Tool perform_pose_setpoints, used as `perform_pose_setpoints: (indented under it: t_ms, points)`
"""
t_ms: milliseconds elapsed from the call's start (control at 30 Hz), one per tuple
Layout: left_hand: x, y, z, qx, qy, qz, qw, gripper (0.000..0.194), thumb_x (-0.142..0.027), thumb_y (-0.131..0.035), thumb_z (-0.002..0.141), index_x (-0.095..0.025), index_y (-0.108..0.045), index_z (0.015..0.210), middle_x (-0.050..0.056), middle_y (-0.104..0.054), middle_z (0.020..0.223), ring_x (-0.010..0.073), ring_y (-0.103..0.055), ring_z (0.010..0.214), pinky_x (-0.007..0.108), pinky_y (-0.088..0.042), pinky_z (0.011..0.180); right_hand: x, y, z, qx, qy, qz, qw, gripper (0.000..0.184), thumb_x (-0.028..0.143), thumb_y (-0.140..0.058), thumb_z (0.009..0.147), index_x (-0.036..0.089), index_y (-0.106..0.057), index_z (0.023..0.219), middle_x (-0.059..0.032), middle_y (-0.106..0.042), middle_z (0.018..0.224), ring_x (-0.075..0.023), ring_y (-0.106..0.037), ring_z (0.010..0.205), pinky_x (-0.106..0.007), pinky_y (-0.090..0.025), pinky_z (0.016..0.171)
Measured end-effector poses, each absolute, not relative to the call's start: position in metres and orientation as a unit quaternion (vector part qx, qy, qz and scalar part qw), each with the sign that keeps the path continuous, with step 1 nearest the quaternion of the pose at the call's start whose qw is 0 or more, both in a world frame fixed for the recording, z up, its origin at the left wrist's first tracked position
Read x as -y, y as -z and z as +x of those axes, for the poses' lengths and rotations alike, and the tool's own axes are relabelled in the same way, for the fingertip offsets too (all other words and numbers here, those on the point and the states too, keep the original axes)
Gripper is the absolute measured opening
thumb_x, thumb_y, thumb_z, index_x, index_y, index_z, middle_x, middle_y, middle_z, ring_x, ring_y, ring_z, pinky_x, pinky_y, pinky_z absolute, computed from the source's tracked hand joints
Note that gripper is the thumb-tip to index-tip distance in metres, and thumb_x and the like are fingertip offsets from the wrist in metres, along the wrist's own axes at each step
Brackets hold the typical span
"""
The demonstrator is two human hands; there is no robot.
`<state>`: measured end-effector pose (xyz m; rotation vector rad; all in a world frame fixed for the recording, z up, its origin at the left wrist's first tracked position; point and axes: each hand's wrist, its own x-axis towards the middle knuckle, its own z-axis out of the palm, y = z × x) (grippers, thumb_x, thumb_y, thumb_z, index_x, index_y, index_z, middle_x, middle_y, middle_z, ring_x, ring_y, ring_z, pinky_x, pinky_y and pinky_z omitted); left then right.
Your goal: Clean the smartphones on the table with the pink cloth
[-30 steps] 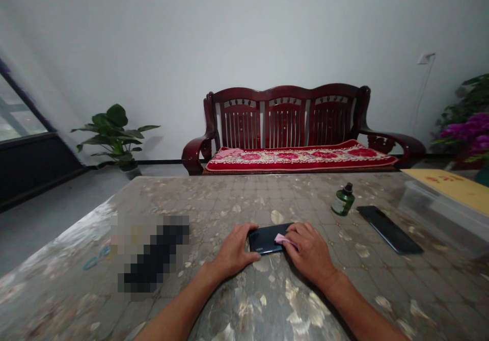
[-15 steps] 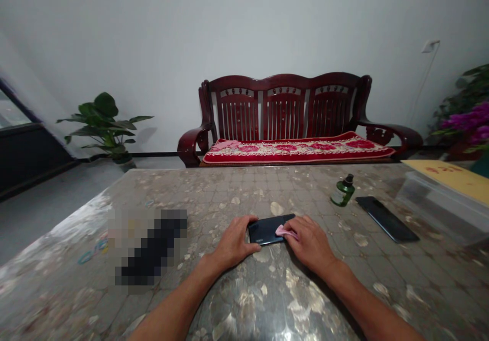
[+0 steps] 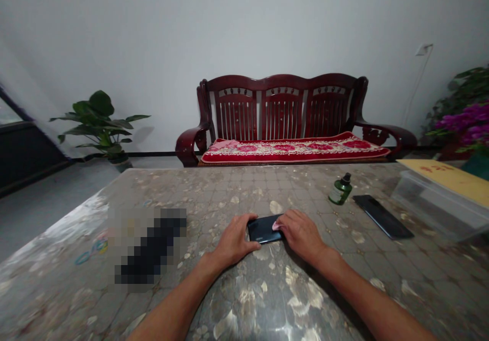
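Note:
A dark smartphone [image 3: 264, 230] lies flat on the patterned tabletop in front of me. My left hand [image 3: 239, 238] grips its left end, with the thumb at the near edge and the fingers at the far edge. In the fingers of my right hand [image 3: 301, 231] a small pink cloth [image 3: 276, 226] is bunched and pressed on the phone's surface. That hand covers the phone's right end, and most of the cloth is hidden beneath it.
Right of my hands stand a green pump bottle [image 3: 340, 190], another dark phone [image 3: 383, 217] and a clear plastic box [image 3: 424, 206] topped with yellow card [image 3: 451, 177]. To the left are a blurred-out dark object [image 3: 153, 252] and coloured bands [image 3: 83, 257]. A wooden bench [image 3: 282, 107] stands beyond the table.
My right hand has slid a little left along the phone with the pink cloth, so less of the cloth shows. My left hand keeps its hold. The view has shifted slightly.

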<state>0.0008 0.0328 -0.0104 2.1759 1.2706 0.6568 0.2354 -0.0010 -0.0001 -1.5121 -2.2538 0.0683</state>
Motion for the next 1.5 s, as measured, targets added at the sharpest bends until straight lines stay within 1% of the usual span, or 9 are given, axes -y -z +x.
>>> perform_pose_setpoints:
  t_ms: [233,400,667,833,1000,1100,1233,1367,1500]
  points:
    - [-0.033,0.01,0.0,-0.47,-0.236,0.806,0.27,0.063,-0.02,-0.082,0.065,-0.02,-0.059,0.123,0.009,-0.066,0.12,0.0313,-0.058,0.115,0.044,-0.046,0.1,-0.005,-0.011,0.236,0.825,-0.006,-0.545,0.152,0.021,0.017,-0.053,0.097,0.024,-0.072,0.098,-0.0054,-0.068,0.095,-0.0219,-0.056,0.095,-0.032,-0.037,0.083]
    - [-0.033,0.009,0.0,-0.471,-0.235,0.805,0.274,0.065,-0.019,-0.083,0.064,-0.019,-0.059,0.124,0.01,-0.065,0.122,0.031,-0.058,0.116,0.044,-0.046,0.101,-0.016,-0.015,0.23,0.794,0.015,-0.593,0.131,0.022,0.021,-0.051,0.098,0.021,-0.072,0.095,-0.0073,-0.069,0.094,-0.0233,-0.056,0.094,-0.033,-0.036,0.082]
    - [-0.036,0.012,0.001,-0.471,-0.245,0.797,0.287,0.078,-0.016,-0.086,0.057,-0.019,-0.057,0.128,0.011,-0.064,0.125,0.0322,-0.057,0.118,0.046,-0.045,0.103,-0.015,-0.01,0.197,0.844,-0.02,-0.517,0.143,0.02,0.02,-0.052,0.097,0.021,-0.072,0.096,-0.0062,-0.069,0.094,-0.0209,-0.055,0.092,-0.032,-0.036,0.082]
    - [-0.037,0.015,0.0,-0.47,-0.249,0.796,0.29,0.087,-0.017,-0.085,0.058,-0.02,-0.05,0.137,0.011,-0.062,0.131,0.0315,-0.055,0.121,0.048,-0.043,0.106,-0.024,-0.012,0.189,0.821,-0.004,-0.553,0.142,0.023,0.02,-0.049,0.098,0.019,-0.072,0.094,-0.0079,-0.069,0.093,-0.0218,-0.056,0.092,-0.032,-0.037,0.082]
    - [-0.038,0.016,0.0,-0.471,-0.246,0.795,0.294,0.092,-0.016,-0.086,0.056,-0.019,-0.047,0.14,0.012,-0.06,0.133,0.0323,-0.054,0.122,0.048,-0.042,0.107,-0.018,-0.013,0.18,0.845,-0.024,-0.514,0.146,0.023,0.021,-0.05,0.098,0.021,-0.073,0.097,-0.0062,-0.069,0.092,-0.0208,-0.057,0.091,-0.032,-0.038,0.082]
    - [-0.038,0.014,0.001,-0.472,-0.245,0.794,0.294,0.092,-0.016,-0.087,0.056,-0.019,-0.048,0.139,0.013,-0.061,0.131,0.0325,-0.055,0.121,0.048,-0.044,0.105,-0.016,-0.016,0.183,0.854,-0.04,-0.502,0.131,0.022,0.021,-0.053,0.097,0.022,-0.074,0.093,-0.0056,-0.069,0.09,-0.0205,-0.057,0.089,-0.031,-0.037,0.08]
    - [-0.037,0.012,0.001,-0.472,-0.242,0.797,0.288,0.091,-0.017,-0.088,0.056,-0.019,-0.049,0.138,0.012,-0.062,0.13,0.0332,-0.054,0.122,0.049,-0.042,0.106,-0.019,-0.018,0.191,0.825,-0.019,-0.547,0.14,0.025,0.026,-0.051,0.099,0.021,-0.074,0.092,-0.0078,-0.069,0.091,-0.0219,-0.057,0.09,-0.032,-0.037,0.079]
    - [-0.036,0.011,0.001,-0.468,-0.234,0.803,0.287,0.088,-0.017,-0.087,0.058,-0.015,-0.048,0.138,0.014,-0.061,0.13,0.0331,-0.054,0.122,0.047,-0.043,0.106,-0.011,-0.016,0.193,0.838,-0.03,-0.524,0.149,0.021,0.022,-0.052,0.097,0.021,-0.073,0.093,-0.0063,-0.069,0.09,-0.0207,-0.057,0.09,-0.031,-0.036,0.079]
    - [-0.034,0.009,0.001,-0.47,-0.238,0.8,0.287,0.084,-0.017,-0.085,0.061,-0.018,-0.049,0.137,0.012,-0.062,0.128,0.0325,-0.055,0.12,0.048,-0.043,0.105,-0.004,-0.012,0.204,0.857,-0.049,-0.489,0.159,0.018,0.02,-0.055,0.095,0.022,-0.073,0.093,-0.0043,-0.068,0.089,-0.0198,-0.057,0.09,-0.031,-0.035,0.079]
